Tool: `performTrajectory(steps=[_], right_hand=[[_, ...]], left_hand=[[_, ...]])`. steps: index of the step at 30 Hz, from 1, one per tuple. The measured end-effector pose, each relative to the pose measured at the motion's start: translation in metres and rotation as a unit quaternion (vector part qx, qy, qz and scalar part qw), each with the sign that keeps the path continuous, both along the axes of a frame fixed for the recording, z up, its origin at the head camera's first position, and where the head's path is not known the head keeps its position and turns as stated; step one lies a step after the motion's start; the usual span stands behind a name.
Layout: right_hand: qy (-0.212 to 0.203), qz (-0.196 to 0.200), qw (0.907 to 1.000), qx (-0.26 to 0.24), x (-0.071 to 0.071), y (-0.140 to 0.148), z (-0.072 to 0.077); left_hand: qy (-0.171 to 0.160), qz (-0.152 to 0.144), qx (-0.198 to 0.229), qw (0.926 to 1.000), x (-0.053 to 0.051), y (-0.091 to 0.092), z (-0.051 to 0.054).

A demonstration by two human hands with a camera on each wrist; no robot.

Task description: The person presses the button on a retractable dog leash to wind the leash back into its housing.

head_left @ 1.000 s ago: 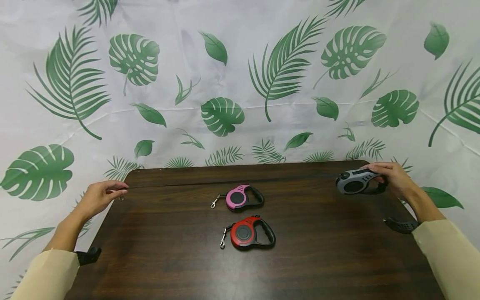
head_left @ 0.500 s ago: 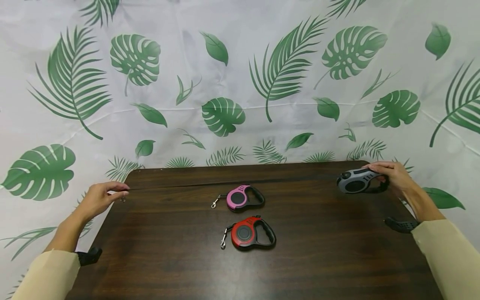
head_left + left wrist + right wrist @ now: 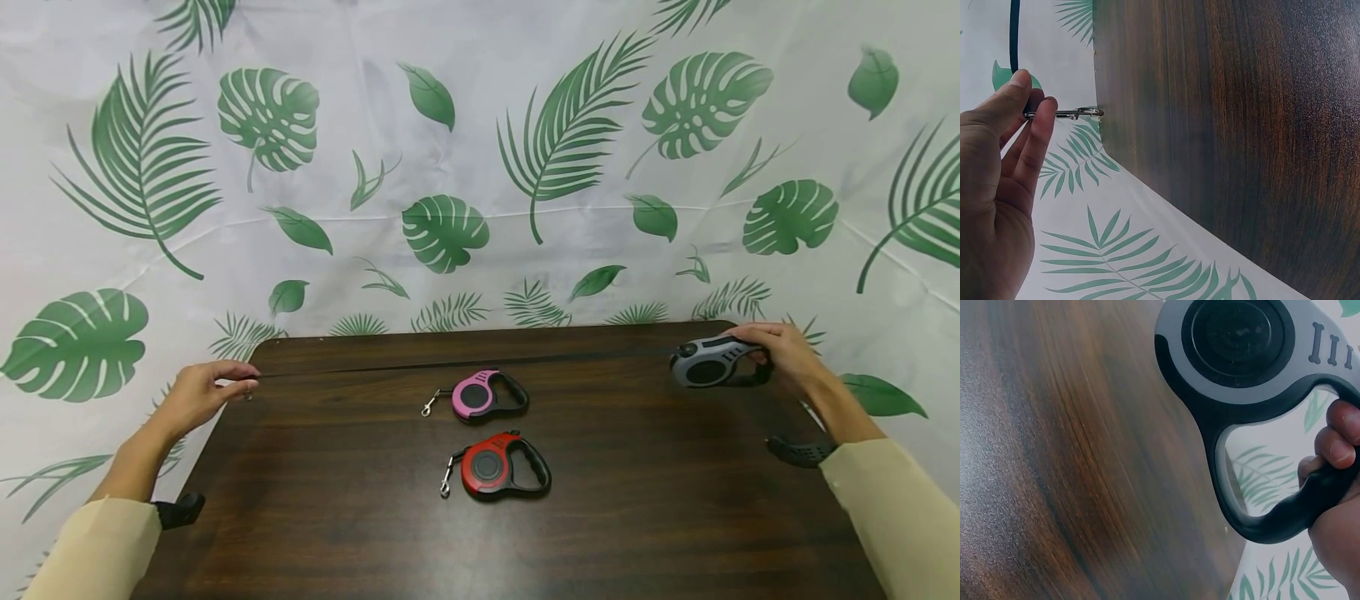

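Note:
My right hand [image 3: 783, 350] grips the black handle of a grey retractable dog leash [image 3: 705, 367], held above the table's right side. In the right wrist view, fingers [image 3: 1338, 434] curl through the handle loop. A thin black strap [image 3: 450, 363] stretches from the grey leash across to my left hand [image 3: 198, 396]. There, thumb and fingertips pinch the strap's end, and a metal snap hook [image 3: 1075, 114] sticks out past the fingers in the left wrist view. Lying on the table between the hands are a pink retractable leash [image 3: 474, 397] and a red retractable leash [image 3: 486, 468].
The dark wood table [image 3: 337, 517] has rounded far corners. Behind and beside it hangs a white cloth [image 3: 337, 275] printed with green leaves. Small snap hooks of the pink and red leashes point left. Black bands sit at both wrists.
Almost nothing differs. Both hands keep their hold on the leash and strap, with only very slight shifts, and the strap stays stretched out.

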State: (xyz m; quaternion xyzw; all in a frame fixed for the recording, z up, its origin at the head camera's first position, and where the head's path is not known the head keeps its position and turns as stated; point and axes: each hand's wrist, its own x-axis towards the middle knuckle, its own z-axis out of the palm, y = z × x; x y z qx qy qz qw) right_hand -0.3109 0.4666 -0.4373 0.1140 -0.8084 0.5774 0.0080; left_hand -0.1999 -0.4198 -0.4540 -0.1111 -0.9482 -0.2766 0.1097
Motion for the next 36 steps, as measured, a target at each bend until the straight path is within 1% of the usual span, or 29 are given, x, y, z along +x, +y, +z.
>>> performTrajectory(steps=[7, 10, 12, 14, 17, 22, 25, 29, 32, 34, 36], right_hand=[[0.026, -0.003, 0.9997, -0.002, -0.003, -0.005, -0.002], [0.034, 0.004, 0.9994, -0.004, -0.004, -0.007, -0.002], [0.039, 0.004, 0.9992, 0.003, -0.004, -0.009, -0.001], [0.041, -0.004, 0.999, 0.017, -0.004, -0.011, -0.001], [0.039, -0.013, 0.9989, 0.025, -0.003, -0.015, -0.001], [0.041, -0.011, 0.999, 0.015, 0.0, -0.022, -0.001], [0.037, -0.009, 0.9993, -0.003, 0.003, -0.026, 0.0], [0.035, 0.008, 0.999, -0.026, 0.005, -0.029, 0.0], [0.041, 0.016, 0.9988, -0.02, 0.007, -0.029, -0.001], [0.048, 0.016, 0.9986, -0.012, 0.007, -0.029, -0.002], [0.049, 0.015, 0.9986, -0.015, 0.008, -0.03, -0.003]], left_hand=[[0.008, -0.004, 0.001, 1.0, 0.001, 0.001, 0.0], [0.011, -0.005, -0.001, 0.9999, 0.001, 0.002, 0.001], [0.012, -0.006, -0.004, 0.9999, 0.001, 0.003, 0.002], [0.01, -0.006, -0.006, 0.9999, 0.0, 0.004, 0.002], [0.007, -0.007, -0.008, 0.9999, -0.001, 0.007, 0.004], [0.021, -0.011, -0.017, 0.9996, -0.003, 0.012, 0.009], [0.034, -0.015, -0.021, 0.9991, -0.004, 0.015, 0.011], [0.025, -0.016, -0.012, 0.9995, -0.004, 0.019, 0.012], [0.015, -0.012, -0.009, 0.9998, -0.004, 0.021, 0.011], [0.016, -0.014, -0.009, 0.9997, -0.005, 0.022, 0.01], [0.021, -0.021, -0.007, 0.9995, -0.006, 0.024, 0.01]])
